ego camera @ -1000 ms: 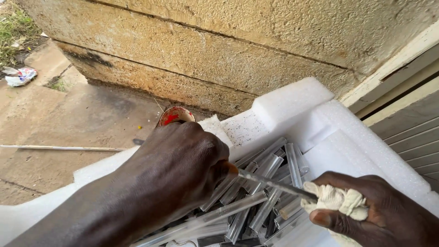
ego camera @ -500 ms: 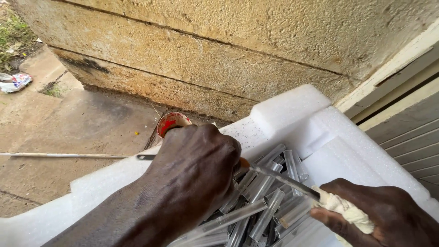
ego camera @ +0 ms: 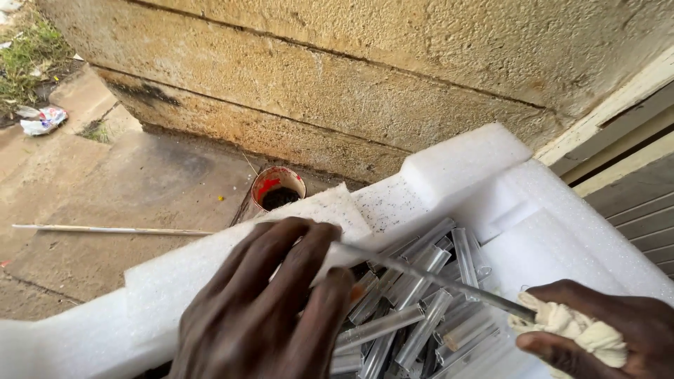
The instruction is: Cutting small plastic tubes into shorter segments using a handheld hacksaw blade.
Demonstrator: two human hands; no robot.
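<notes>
Left hand (ego camera: 263, 309) pinches a thin rod (ego camera: 435, 279) — right hand (ego camera: 604, 330), at 3 o'clock, wipes it, fingers clasping a cloth (ego camera: 572, 328).

White foam packing box (ego camera: 463, 158): blocky moulded walls, speckled dark, lying below the stone wall (ego camera: 365, 77). Crumpled white wrapper (ego camera: 42, 121): lying far left of the box.

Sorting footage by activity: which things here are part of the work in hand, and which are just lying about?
In hand:
left hand on a thin tube
right hand wiping it with a cloth
clear tubes in the white foam tray

Lying about:
paint-stained cup
long stick
litter
</notes>
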